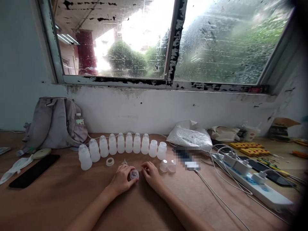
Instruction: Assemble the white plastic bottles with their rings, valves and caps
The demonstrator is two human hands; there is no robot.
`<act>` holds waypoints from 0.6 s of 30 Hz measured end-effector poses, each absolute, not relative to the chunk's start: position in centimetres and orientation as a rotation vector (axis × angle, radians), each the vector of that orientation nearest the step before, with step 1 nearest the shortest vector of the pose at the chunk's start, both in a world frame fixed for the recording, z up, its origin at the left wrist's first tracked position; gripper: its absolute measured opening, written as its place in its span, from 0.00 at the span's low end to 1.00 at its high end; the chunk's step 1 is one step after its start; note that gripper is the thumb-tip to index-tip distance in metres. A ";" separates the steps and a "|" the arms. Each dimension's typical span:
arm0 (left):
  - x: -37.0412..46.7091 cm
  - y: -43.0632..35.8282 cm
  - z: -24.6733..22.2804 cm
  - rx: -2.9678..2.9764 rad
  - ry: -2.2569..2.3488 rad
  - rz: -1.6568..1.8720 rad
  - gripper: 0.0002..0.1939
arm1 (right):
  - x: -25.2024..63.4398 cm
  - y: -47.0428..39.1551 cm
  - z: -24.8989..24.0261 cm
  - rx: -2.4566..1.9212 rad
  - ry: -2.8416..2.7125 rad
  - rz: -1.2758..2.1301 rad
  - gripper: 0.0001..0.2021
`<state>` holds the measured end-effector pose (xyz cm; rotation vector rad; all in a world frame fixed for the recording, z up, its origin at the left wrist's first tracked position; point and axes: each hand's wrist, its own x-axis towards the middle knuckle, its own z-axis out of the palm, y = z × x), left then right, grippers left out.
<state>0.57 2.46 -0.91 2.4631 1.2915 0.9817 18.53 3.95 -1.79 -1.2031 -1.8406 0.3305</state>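
My left hand (123, 180) has its thumb and fingers closed around a clear ring-shaped collar (134, 174) at the table's middle. Just behind that hand, a small clear nipple-like piece (124, 162) is partly hidden by the fingers. My right hand (152, 175) rests to the right of the collar, loosely bent and open, with nothing visible in it. Frosted baby bottles (113, 144) stand in a curved row behind both hands; most have clear domed tops, while the two at the right end (161, 150) show open necks. Another collar (110, 161) lies left. Two clear caps (163, 166) sit right.
A black phone-like slab (35, 171) and a grey backpack (56, 122) are at left. On the right are a plastic bag (189, 136), a white power strip (267, 192) with chargers and trailing cables, and yellow blocks (250, 149). A wall with a window stands behind.
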 end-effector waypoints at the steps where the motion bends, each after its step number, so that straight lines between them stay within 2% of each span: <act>1: 0.5 2.4 -0.9 2.479 1.295 0.955 0.17 | 18.5 3.8 -1.8 -1.206 -1.862 0.315 0.07; 5: 0.6 2.2 -1.0 2.540 1.306 0.891 0.16 | 18.4 3.6 -2.1 -1.205 -1.940 0.256 0.08; 10: 0.7 1.9 -0.9 2.566 1.277 0.977 0.23 | 18.5 3.9 -3.1 -1.184 -2.033 0.166 0.13; 14: 0.7 2.0 -0.9 2.394 1.220 1.089 0.10 | 18.5 3.6 -3.1 -1.121 -2.096 0.124 0.19; 18: 0.9 2.1 -1.2 2.090 1.175 1.222 0.10 | 18.4 2.3 -2.1 -0.958 -2.190 0.131 0.21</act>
